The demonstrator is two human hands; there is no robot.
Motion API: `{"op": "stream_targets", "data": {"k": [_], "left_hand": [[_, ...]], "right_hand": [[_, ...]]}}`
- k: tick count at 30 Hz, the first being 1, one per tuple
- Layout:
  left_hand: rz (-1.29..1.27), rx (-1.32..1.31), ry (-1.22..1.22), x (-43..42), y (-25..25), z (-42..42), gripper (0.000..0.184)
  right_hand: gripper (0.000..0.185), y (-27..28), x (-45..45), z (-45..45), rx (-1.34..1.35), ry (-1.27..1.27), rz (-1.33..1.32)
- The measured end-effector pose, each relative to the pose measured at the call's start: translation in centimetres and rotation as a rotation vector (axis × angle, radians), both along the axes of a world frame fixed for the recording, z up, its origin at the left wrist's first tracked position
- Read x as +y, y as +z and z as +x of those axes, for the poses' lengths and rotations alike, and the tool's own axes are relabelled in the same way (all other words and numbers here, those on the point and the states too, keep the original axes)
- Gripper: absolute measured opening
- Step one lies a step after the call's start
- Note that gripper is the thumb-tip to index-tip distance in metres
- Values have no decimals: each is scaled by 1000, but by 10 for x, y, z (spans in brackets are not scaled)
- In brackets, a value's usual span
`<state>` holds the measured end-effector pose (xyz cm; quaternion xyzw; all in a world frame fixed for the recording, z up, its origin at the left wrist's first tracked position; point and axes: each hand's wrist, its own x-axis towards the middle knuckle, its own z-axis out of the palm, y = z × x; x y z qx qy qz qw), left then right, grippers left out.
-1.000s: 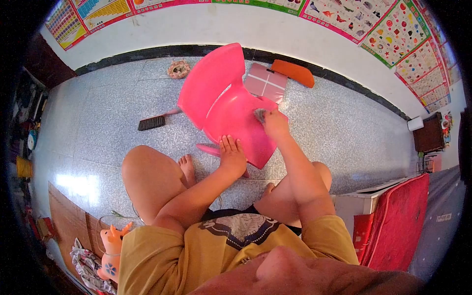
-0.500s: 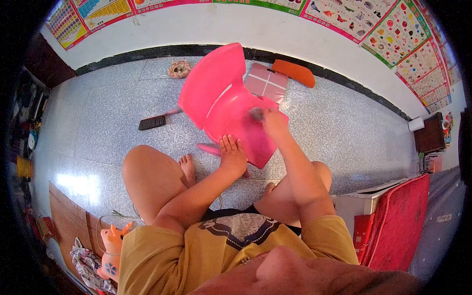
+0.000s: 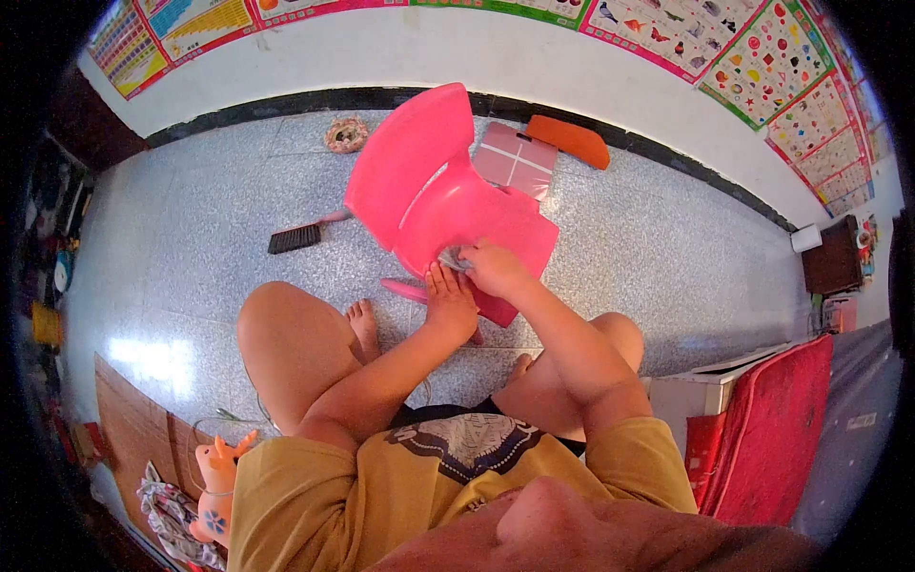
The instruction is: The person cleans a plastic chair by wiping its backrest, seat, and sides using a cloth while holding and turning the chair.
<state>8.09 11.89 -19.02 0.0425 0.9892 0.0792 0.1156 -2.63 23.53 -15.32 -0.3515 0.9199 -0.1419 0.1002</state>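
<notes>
A pink plastic child's chair (image 3: 519, 243) stands on the floor in front of me, its backrest to the upper left. My left hand (image 3: 450, 300) lies flat on the near edge of the seat with fingers stretched out, holding nothing. Closed around a small grey wad (image 3: 452, 258), my right hand (image 3: 496, 270) presses it on the seat just beyond my left fingertips. Whether the wad is cloth or a scouring pad I cannot tell.
Left of the chair lies a black-bristled brush (image 3: 295, 238). Behind it are a pink scale-like panel (image 3: 515, 160), an orange board (image 3: 569, 141) and a woven ring (image 3: 346, 135). An orange toy animal (image 3: 217, 481) sits at lower left, a red padded cover (image 3: 767, 434) at right.
My right hand has moved the grey wad left and nearer to me across the seat, up to my left fingers. The left hand and chair have stayed in place.
</notes>
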Motion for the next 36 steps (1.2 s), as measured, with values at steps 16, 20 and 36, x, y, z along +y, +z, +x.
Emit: {"op": "stream_targets", "data": {"k": [16, 20, 36], "left_hand": [[21, -46, 9, -1, 16, 1, 79], [14, -45, 3, -1, 12, 0, 82], [36, -107, 13, -1, 19, -1, 82]], "right_hand": [[34, 0, 35, -37, 145, -356, 169], [35, 6, 4, -1, -13, -117, 77], [36, 9, 45, -50, 122, -431, 241]]}}
